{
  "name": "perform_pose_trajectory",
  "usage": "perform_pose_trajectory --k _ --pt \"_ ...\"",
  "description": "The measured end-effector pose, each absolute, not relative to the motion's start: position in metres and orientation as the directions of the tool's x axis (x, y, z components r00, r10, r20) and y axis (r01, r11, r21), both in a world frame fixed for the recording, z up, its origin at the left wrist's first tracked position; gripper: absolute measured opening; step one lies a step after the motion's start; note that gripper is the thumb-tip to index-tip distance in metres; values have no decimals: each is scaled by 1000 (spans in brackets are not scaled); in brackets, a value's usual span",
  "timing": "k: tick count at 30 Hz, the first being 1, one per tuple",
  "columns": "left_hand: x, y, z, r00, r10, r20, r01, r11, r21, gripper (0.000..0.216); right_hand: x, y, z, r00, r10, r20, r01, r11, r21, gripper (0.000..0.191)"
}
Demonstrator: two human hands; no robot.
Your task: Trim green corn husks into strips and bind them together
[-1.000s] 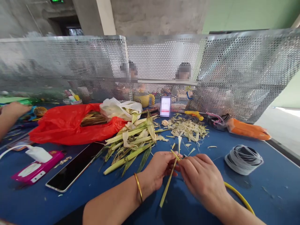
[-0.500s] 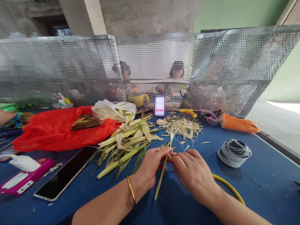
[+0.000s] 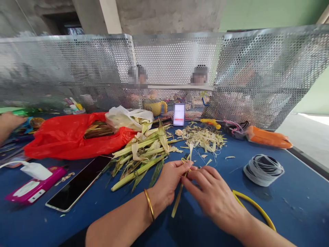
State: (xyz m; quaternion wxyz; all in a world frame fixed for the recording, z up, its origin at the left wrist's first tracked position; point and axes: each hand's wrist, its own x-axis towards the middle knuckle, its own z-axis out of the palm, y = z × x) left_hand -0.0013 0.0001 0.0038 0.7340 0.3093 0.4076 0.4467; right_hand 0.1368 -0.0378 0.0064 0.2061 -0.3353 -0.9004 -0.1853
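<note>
Both my hands meet over the blue table (image 3: 295,212) and pinch a thin yellow-green leaf strip (image 3: 177,204). My left hand (image 3: 168,183), with a gold bangle on the wrist, grips the strip near its looped top end. My right hand (image 3: 212,197) closes its fingers on the same strip from the right. The strip's lower end hangs down toward me between the two hands. A pile of green and pale leaf stalks (image 3: 140,154) lies just left of my left hand.
A red plastic bag (image 3: 66,137), a white bag (image 3: 128,118), leaf scraps (image 3: 203,137), a coil of grey cord (image 3: 263,168), a yellow tube (image 3: 254,207), a phone (image 3: 74,188) and a pink case (image 3: 33,187) lie around. Another person's hand (image 3: 7,121) is far left. A perforated metal screen (image 3: 257,75) backs the table.
My hands have kept working the strip's top end, and the loop there has drawn closer into my fingers. The view has shifted slightly.
</note>
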Motion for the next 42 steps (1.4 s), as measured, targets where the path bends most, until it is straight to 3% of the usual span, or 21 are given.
perform_pose_trajectory --k 3,5,7,10,14,17,19,25,29,35,39,42 --pt "0 -2 2 292 901 -319 -388 417 822 24 134 -38 4 -751 483 449 620 750 231 21" --pt "0 -3 0 297 903 -311 -366 408 836 23 134 -38 3 -719 495 488 629 762 153 23" --pt "0 -3 -1 291 908 -302 -309 388 868 24 137 -36 3 -606 556 569 661 750 -28 21" --pt "-1 -3 0 274 913 -303 -207 364 908 23 144 -29 2 -288 722 629 685 614 -393 17" --pt "-1 -4 5 302 897 -322 -183 386 904 24 149 -17 -5 45 924 380 603 278 -748 20" --pt "0 -5 5 327 894 -308 -177 378 909 24 148 -12 -9 80 988 129 505 71 -860 25" --pt "1 -6 3 335 900 -279 -178 351 919 21 146 -12 -10 63 997 37 428 7 -904 25" --pt "0 1 -1 212 956 -203 -207 247 947 14 143 -16 -8 8 1000 15 356 11 -934 20" --pt "-5 8 1 126 970 -208 -180 229 957 12 144 -24 0 -151 974 168 477 221 -851 10" --pt "-6 9 3 94 972 -216 -143 228 963 17 150 -26 14 -442 838 319 506 527 -683 25" --pt "-3 5 0 168 958 -234 -125 256 959 17 154 -25 19 -376 798 471 619 595 -513 21" --pt "-1 2 -1 262 937 -229 -123 267 956 17 157 -21 18 -283 810 514 709 537 -456 21"
